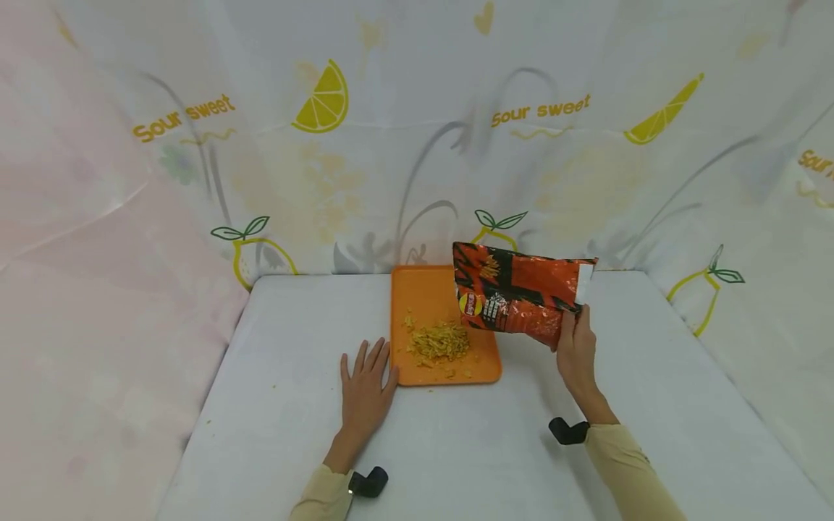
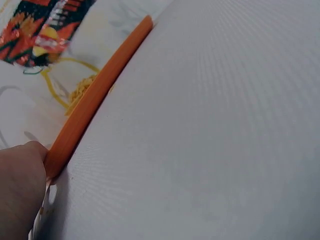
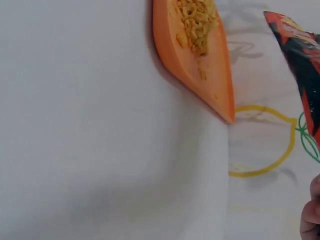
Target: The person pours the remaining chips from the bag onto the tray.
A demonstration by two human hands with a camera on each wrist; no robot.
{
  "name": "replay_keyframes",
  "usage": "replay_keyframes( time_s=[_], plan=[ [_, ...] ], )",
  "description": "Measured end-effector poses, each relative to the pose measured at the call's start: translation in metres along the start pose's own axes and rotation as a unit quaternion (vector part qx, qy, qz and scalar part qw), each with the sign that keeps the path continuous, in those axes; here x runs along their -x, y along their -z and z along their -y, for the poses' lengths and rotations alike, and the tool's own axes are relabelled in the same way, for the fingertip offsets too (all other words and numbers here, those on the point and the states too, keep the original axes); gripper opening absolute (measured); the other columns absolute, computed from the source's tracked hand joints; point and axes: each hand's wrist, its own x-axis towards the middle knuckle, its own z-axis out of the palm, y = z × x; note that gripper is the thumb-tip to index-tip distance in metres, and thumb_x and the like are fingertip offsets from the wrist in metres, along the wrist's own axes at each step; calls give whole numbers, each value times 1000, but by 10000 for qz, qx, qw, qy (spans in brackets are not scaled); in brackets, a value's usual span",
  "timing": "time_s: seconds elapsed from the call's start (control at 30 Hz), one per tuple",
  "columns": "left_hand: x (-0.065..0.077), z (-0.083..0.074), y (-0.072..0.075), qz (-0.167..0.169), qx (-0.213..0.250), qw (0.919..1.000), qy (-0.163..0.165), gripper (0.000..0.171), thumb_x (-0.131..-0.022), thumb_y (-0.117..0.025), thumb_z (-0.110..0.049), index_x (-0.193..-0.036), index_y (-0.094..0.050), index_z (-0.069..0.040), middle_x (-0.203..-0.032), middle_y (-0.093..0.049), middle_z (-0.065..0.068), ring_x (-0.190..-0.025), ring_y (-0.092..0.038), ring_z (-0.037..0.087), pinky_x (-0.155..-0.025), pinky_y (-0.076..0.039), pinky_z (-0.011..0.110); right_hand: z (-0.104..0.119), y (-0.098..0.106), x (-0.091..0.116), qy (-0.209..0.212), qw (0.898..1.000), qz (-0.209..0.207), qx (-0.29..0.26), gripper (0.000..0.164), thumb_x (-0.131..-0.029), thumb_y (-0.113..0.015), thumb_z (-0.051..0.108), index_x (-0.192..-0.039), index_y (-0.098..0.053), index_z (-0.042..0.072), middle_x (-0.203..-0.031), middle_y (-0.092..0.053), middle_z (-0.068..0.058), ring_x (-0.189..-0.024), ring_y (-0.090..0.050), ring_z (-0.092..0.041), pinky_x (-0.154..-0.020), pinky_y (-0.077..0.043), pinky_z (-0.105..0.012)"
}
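Note:
My right hand grips a red and black chip bag by its right end. The bag is held sideways above the right part of an orange tray, its left end over the tray. On the tray lies a heap of yellow snack pieces, with loose crumbs around it. With fingers spread, my left hand rests flat on the table, its thumb at the tray's left edge. In the left wrist view part of that hand meets the tray's side. The right wrist view shows the bag and fingertips.
A white table spreads under everything, with a few tiny crumbs left of the tray. Behind it hangs a pale curtain printed with lemons and words. Each wrist wears a black device.

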Motion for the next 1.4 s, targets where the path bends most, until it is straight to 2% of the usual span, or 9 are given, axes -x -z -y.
replay_keyframes(
  time_s=[0.1,0.23,0.4,0.53,0.73,0.8,1.03,1.23,1.4],
  plan=[
    [0,-1,0,51,-5,10000,24,51,-89,-48,-40,-136,-41,-21,-143,-40,-3,-138,-27,25,-111,-7,56,-1,2,-2,28,9999,32,100,32,-98,-29,35,-111,-41,7,-63,-51,-9,-42,-41,-5,-39,-35,-23],
    [0,-1,2,160,-40,9998,70,52,-89,-47,-41,-137,-39,-22,-144,-39,-4,-139,-26,24,-112,-5,55,-2,4,-3,-167,9995,47,-271,35,-97,-28,37,-115,-39,9,-73,-50,-7,-44,-43,-7,-40,-38,-23],
    [0,-2,3,127,-51,9999,34,51,-90,-47,-40,-136,-40,-21,-143,-39,-4,-138,-26,24,-112,-6,56,-4,6,-3,70,9996,283,46,31,-98,-29,34,-112,-39,8,-66,-50,-9,-42,-42,-7,-39,-36,-23],
    [-1,-1,3,57,-35,10000,-46,50,-90,-48,-39,-136,-41,-20,-143,-40,-3,-138,-28,25,-111,-8,56,-4,6,-3,-52,9992,219,-325,31,-98,-28,34,-110,-39,8,-68,-50,-10,-41,-44,-8,-38,-38,-24],
    [0,-1,2,111,-9,9999,0,51,-90,-47,-39,-136,-40,-21,-143,-39,-3,-138,-27,25,-111,-7,56,-4,7,-3,-7,9985,544,-94,32,-98,-27,36,-110,-39,9,-70,-51,-9,-44,-46,-10,-40,-38,-24],
    [0,0,1,110,-33,9999,-4,50,-90,-47,-39,-136,-40,-21,-144,-39,-3,-138,-27,25,-111,-8,56,-4,7,-3,-81,9984,468,-309,33,-98,-26,36,-112,-39,10,-73,-51,-9,-45,-47,-11,-40,-39,-24],
    [-1,0,1,160,-5,9999,16,50,-90,-46,-39,-136,-39,-21,-144,-38,-3,-139,-26,24,-112,-7,56,-2,5,0,165,9996,181,-151,29,-98,-28,31,-113,-39,9,-67,-52,-9,-42,-44,-7,-38,-37,-23],
    [-1,0,1,39,13,10000,-58,50,-90,-47,-39,-135,-41,-20,-143,-40,-3,-138,-28,25,-111,-8,56,1,3,-1,535,9970,-163,535,30,-98,-32,30,-112,-41,5,-64,-53,-12,-48,-48,-18,-43,-35,-28],
    [0,0,0,-57,-13,10000,-51,50,-89,-48,-40,-134,-43,-20,-142,-42,-2,-137,-29,26,-110,-9,57,5,4,-3,252,9985,-348,-339,28,-98,-29,30,-111,-37,6,-67,-49,-8,-41,-43,-9,-37,-37,-23]
  ],
)
